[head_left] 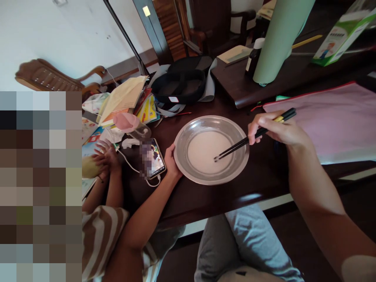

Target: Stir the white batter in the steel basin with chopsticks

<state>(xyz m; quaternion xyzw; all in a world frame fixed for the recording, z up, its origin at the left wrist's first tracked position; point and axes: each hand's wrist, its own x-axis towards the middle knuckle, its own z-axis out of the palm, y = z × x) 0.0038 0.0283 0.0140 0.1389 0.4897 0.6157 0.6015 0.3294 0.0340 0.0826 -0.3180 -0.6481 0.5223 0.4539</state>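
Observation:
A round metal bowl (212, 179) with a wide rim rests on the dark table. Whitish liquid (205, 150) fills its bottom. My left hand (172, 161) grips the bowl's left rim, fingers partly hidden beneath it. Black chopsticks (239, 144) with gold bands are pinched in my right hand (273, 127), above the bowl's right side. Their tips are close together and reach into the liquid near the middle. Beside my left hand lies a lit phone (155, 156) with a white cable plugged in.
Another person's hands (107, 156) are at the left, by a yellowish round fruit (92, 167). A pink-lidded bottle (132, 123), papers (123, 98) and a black bag (179, 84) stand behind. At right are a pink pouch (329, 121), a green cylinder (282, 43) and a dark bottle (255, 58).

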